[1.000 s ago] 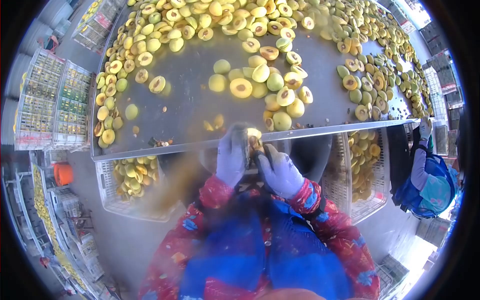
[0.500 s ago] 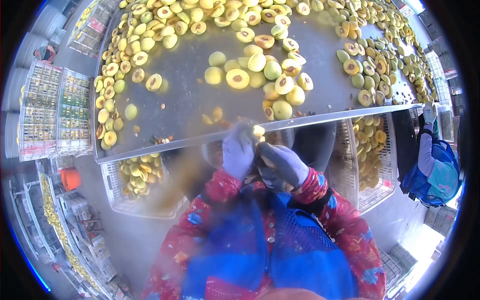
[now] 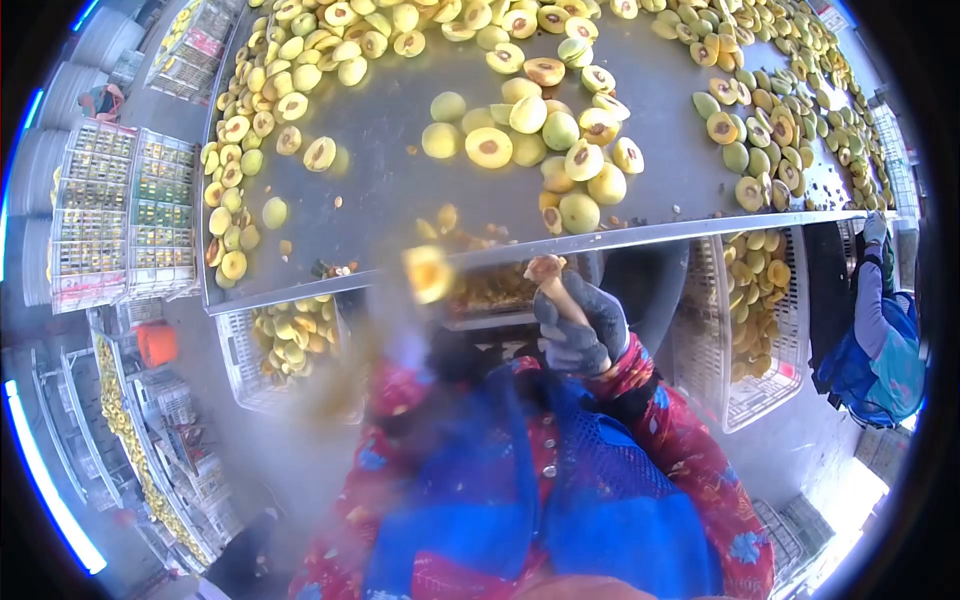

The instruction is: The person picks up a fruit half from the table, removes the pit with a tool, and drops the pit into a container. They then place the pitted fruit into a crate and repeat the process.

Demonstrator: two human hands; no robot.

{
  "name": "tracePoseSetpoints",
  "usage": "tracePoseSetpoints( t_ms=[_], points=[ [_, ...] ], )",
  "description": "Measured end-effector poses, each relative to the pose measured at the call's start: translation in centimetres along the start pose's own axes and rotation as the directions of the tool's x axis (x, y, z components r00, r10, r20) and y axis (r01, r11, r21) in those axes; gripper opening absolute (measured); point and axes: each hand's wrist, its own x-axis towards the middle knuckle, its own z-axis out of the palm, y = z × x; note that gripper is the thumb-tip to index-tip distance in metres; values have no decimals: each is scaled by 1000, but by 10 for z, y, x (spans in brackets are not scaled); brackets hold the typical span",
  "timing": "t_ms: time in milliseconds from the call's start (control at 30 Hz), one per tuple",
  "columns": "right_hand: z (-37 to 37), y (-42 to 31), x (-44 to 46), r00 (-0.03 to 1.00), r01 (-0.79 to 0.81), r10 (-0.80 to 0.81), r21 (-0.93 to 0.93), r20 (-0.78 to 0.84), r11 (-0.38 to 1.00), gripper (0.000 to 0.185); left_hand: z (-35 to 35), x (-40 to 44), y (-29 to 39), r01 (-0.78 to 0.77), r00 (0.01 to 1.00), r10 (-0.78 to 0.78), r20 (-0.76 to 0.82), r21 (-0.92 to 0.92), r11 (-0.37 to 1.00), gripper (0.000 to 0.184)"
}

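Note:
My right hand, in a grey and lilac glove, is closed around a short wooden-handled tool. The tool points up, and brownish matter covers its tip, so its kind does not show. Just off the table's front edge, my left hand is smeared by motion. A yellow peach half is at its fingers, also blurred. Ahead on the metal table lies a cluster of peach halves, several with brown centres facing up.
More halves are heaped along the table's left and far sides and at the right. Below the front edge stand white crates of fruit. A co-worker is at the far right. Stacked crates are at the left.
My hands were together at the table edge and are now apart. The left has swung left with the peach half; the right has moved slightly right, showing the tool. The view has shifted a little.

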Motion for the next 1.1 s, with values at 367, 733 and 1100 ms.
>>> tracePoseSetpoints(
  t_ms=[367,733,1100],
  points=[
    [-51,-17,5,840,-117,-346,-763,-417,636,30,55,90,63,-437,829,412,378,898,56,44],
    [-47,-20,-33,864,71,-174,-229,-472,971,20,96,129,41,-507,859,118,498,794,337,52],
    [19,14,-5,787,-80,-572,-880,233,-468,18,66,-13,5,143,893,-126,432,-6,990,44]
  ],
)
